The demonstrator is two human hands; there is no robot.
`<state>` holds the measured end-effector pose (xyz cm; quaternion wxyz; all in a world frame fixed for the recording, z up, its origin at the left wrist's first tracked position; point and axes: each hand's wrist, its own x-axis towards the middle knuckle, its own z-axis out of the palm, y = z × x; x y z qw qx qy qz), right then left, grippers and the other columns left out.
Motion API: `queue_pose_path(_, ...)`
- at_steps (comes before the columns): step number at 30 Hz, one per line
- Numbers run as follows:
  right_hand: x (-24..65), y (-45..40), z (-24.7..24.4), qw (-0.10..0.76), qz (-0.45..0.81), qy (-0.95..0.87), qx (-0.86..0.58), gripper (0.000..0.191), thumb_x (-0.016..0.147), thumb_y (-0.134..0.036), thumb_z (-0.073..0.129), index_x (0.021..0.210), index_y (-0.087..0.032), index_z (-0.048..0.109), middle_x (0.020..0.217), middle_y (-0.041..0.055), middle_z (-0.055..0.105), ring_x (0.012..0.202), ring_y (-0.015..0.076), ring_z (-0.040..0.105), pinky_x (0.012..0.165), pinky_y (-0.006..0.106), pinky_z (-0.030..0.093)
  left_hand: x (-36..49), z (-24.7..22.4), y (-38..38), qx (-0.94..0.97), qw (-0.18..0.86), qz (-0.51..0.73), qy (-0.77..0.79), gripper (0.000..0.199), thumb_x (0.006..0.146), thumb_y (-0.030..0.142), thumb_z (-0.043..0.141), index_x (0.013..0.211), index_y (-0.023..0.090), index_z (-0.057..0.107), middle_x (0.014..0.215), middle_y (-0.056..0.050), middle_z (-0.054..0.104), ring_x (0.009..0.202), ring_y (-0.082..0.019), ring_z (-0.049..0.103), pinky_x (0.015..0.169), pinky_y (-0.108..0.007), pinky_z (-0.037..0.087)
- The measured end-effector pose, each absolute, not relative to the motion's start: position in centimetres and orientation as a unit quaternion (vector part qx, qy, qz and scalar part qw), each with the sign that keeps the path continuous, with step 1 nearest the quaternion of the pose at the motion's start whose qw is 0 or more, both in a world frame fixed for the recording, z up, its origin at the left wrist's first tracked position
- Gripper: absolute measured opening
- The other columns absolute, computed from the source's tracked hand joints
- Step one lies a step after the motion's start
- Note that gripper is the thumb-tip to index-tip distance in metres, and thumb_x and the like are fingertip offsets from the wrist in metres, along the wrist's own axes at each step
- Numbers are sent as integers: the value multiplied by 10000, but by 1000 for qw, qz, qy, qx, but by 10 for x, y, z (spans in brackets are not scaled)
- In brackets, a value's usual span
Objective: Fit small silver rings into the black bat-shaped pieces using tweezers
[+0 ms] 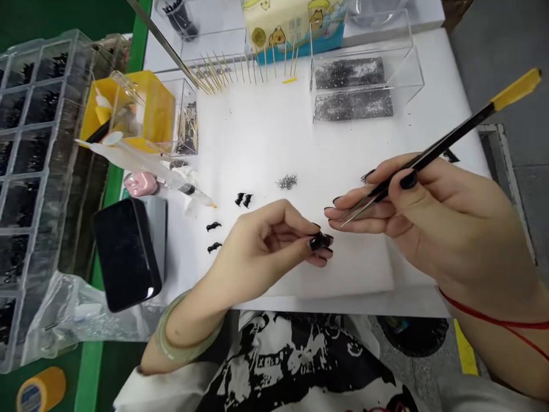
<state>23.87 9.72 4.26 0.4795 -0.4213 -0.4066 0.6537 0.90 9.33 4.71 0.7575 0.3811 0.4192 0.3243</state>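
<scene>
My left hand (266,246) is closed in a pinch over the front of the white work surface. Between its thumb and fingers sits a small black piece (326,240), mostly covered by the fingertips and black nails. My right hand (454,223) grips black tweezers (448,134) with a yellow end, and their thin metal tips point down left near the left fingertips without touching them. Beyond the hands lies a little pile of tiny silvery bits (287,182). Small black curved pieces (243,199) rest left of it, with others (213,226) nearer my left wrist.
Clear boxes with dark glittery slabs (354,106) stand at the back right. Thin sticks (242,68) rise in a row near a tissue pack (295,28). Leftward are a yellow box (160,111), a glue syringe (171,177), a black case (126,254) and a compartment organizer (32,123).
</scene>
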Motion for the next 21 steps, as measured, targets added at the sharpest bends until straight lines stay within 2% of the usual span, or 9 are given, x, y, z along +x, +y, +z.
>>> queue_pose_path(5, 232, 94, 38, 473, 635, -414, -450, 155, 1053, -441, 756, 1056, -287, 776, 1000, 38, 881, 962, 289, 881, 853, 421, 776, 11, 50, 92, 380, 741, 338, 439, 218, 964, -22, 764, 873, 173, 730, 879, 31, 875, 826, -108, 863, 826, -151, 717)
queue_pose_path(14, 230, 92, 36, 450, 605, -464, -464, 131, 1084, -405, 718, 1034, -294, 764, 1016, 3, 875, 1002, 283, 876, 858, 430, 789, 8, 45, 89, 389, 739, 346, 427, 222, 974, -31, 732, 888, 173, 742, 954, 40, 867, 869, -105, 860, 848, -172, 737)
queue_pose_path(17, 230, 92, 35, 444, 615, -471, -451, 114, 1079, -400, 728, 1020, -315, 777, 994, -14, 870, 1013, 263, 874, 873, 387, 785, 8, 45, 89, 398, 733, 338, 436, 222, 970, -22, 738, 874, 178, 739, 938, 49, 863, 849, -97, 857, 835, -153, 730)
queue_pose_path(21, 229, 92, 36, 441, 612, -475, -453, 122, 1080, -397, 728, 1021, -305, 782, 992, -14, 865, 1035, 264, 869, 883, 402, 785, 6, 45, 89, 415, 721, 328, 447, 228, 967, -24, 723, 884, 188, 740, 898, 36, 864, 831, -124, 866, 828, -158, 730)
